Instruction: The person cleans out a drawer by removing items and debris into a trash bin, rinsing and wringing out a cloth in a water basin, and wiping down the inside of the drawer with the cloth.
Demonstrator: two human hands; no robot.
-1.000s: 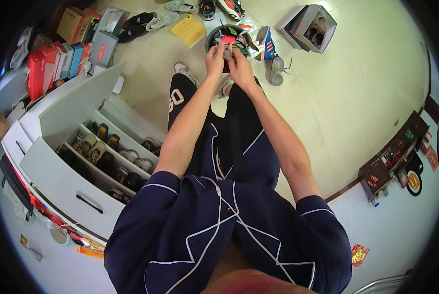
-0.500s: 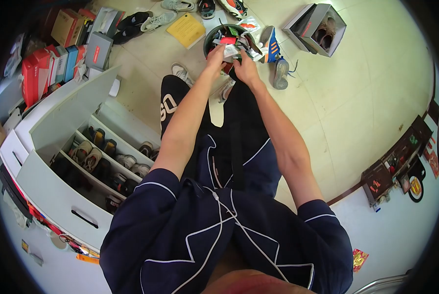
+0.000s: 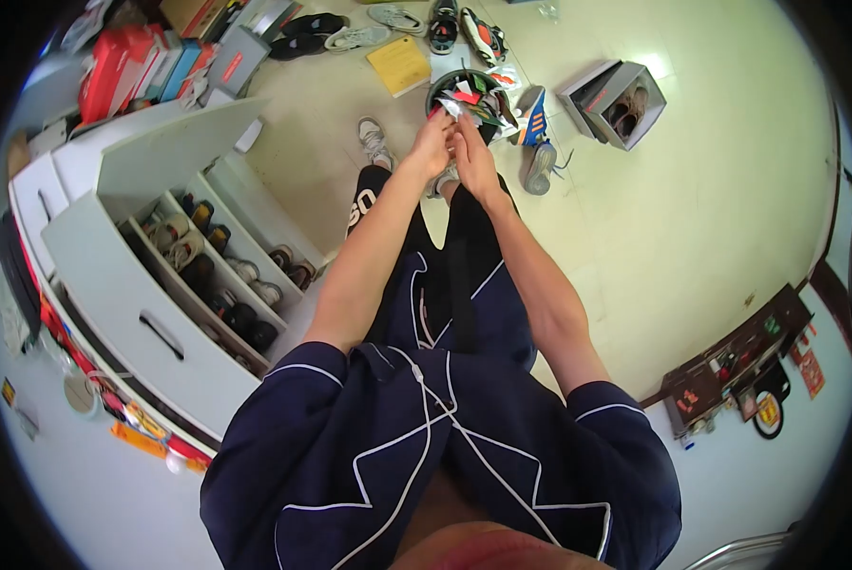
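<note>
A dark round bin stands on the floor between and beyond my feet, filled with wrappers and scraps. Over its near rim, my left hand and my right hand are close together, nearly touching. Some whitish, crumpled material shows at the fingertips of both; whether either one grips it is too small to tell. To the right of the bin lie a blue shoe with orange stripes and a grey shoe.
Several shoes and a yellow sheet lie beyond the bin. At right sits an open shoebox holding brown shoes. An open shoe cabinet stands at left, with stacked boxes behind it. A dark wooden shelf is at lower right.
The view has shifted, so the bin and shoes appear lower. My hands have come closer together again at the bin's near rim, and the red scrap and white packet look rearranged.
</note>
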